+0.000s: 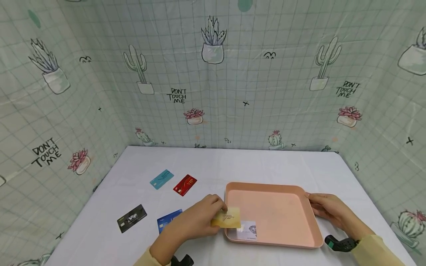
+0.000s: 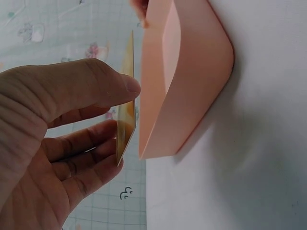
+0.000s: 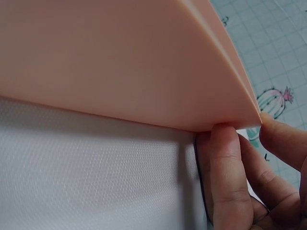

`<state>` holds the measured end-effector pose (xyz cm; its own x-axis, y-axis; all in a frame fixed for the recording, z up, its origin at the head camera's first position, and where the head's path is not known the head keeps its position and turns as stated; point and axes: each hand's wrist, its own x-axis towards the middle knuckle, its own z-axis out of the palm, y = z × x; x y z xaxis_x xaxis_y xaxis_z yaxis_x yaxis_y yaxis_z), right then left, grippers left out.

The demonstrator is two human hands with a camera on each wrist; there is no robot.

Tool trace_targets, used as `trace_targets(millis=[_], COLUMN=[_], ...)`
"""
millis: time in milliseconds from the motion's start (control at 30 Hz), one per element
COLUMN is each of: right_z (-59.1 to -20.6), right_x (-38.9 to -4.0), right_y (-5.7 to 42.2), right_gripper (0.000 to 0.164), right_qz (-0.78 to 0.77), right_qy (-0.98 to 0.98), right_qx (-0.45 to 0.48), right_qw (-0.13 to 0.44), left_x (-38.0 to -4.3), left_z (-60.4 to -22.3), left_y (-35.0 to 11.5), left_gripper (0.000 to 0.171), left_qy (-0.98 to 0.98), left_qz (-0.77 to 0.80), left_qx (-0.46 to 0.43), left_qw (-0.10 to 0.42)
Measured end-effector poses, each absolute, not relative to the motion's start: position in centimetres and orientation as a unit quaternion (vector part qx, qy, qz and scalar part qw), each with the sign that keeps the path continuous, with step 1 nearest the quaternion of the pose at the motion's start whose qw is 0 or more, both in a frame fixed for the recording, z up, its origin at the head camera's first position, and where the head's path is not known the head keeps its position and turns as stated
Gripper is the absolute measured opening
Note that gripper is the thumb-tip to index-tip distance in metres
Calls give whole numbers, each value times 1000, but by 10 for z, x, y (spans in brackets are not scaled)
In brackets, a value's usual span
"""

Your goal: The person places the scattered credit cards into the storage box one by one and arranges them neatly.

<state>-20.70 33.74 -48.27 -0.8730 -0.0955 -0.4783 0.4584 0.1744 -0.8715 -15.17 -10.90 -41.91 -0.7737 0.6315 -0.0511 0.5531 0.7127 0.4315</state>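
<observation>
My left hand [image 1: 203, 216] pinches a yellow card [image 1: 232, 218] between thumb and fingers, over the left side of a pink tray [image 1: 277, 188]. In the left wrist view the card [image 2: 126, 110] appears nearly edge-on, beside the tray wall [image 2: 192, 81]. A whitish card [image 1: 247, 233] lies inside the tray at its near left corner, partly covered by the yellow one. My right hand [image 1: 329, 210] holds the tray's right edge toward the far corner; in the right wrist view its fingers [image 3: 226, 163] touch the outer wall.
On the white table [image 1: 199, 162] left of the tray lie a light blue card [image 1: 161, 179], a red card [image 1: 185, 185] and a black card [image 1: 132, 218]. A blue card [image 1: 166, 220] is partly hidden behind my left forearm. Patterned cloth [image 1: 233, 81] walls the table's back and sides.
</observation>
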Motion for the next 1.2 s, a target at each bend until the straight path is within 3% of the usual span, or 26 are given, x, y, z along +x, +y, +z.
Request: trace_targets(millis=[1200], right_z=[-485], right_x=[-201], right_y=[336], right_gripper=[72], right_qz=[-635], right_qy=[732], right_qx=[129], right_qw=[210], left_x=[-170], left_z=[-433], left_y=[-87], left_gripper=[38], left_qy=[910], left_qz=[202], left_qx=[349], left_qw=[94])
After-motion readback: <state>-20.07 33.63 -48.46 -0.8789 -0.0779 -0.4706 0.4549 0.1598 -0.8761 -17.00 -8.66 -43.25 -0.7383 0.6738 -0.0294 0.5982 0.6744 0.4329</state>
